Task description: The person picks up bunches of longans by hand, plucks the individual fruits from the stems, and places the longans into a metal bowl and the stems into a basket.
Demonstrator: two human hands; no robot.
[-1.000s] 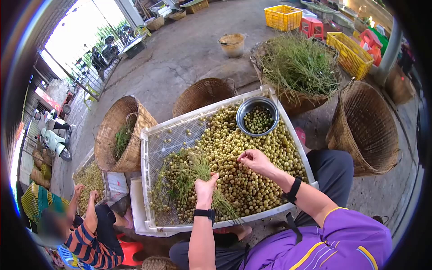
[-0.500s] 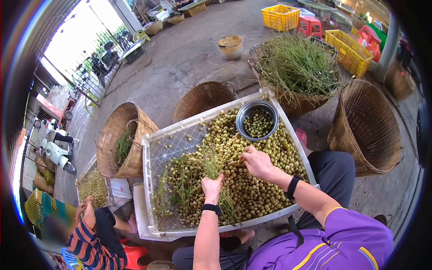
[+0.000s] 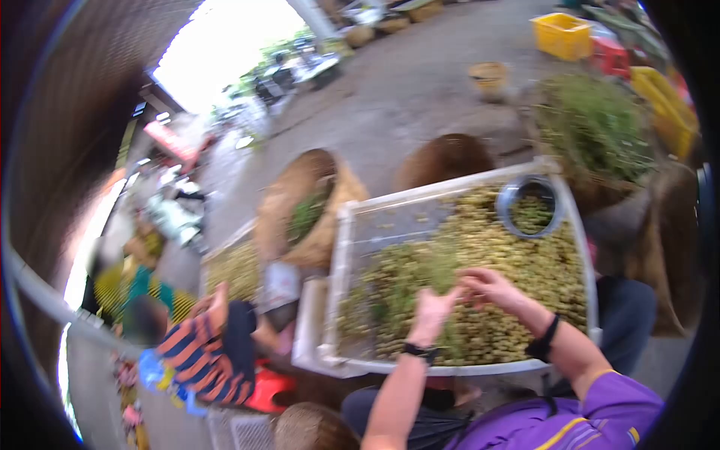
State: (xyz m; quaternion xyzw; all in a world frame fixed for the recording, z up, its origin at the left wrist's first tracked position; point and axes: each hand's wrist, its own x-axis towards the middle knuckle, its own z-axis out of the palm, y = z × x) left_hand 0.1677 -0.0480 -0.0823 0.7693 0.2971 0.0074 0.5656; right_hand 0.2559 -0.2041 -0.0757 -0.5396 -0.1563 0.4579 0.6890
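My left hand [image 3: 432, 313] is closed around a bunch of thin green stems [image 3: 444, 261], held over a white plastic tray [image 3: 340, 262]. Beside it is my right hand [image 3: 491, 289], its curled fingers close to the left thumb and the stems. Motion blur hides what those fingertips hold, if anything. Small round yellow-brown fruits [image 3: 525, 311] cover much of the tray, with loose greenery [image 3: 382, 300] lying over its left part. A metal bowl [image 3: 503, 208] with greener fruits sits in the tray's far right corner.
Wicker baskets stand beyond the tray: one with some greenery [image 3: 341, 217], another [image 3: 446, 161] behind, and one heaped with stems [image 3: 596, 124] at right. A person in a striped shirt [image 3: 199, 356] sits at left by another fruit tray [image 3: 234, 271]. A yellow crate [image 3: 562, 37] stands farther back.
My right hand has moved from above the fruits to beside my left hand and the stems. The view has turned left, so everything sits farther right and is blurred.
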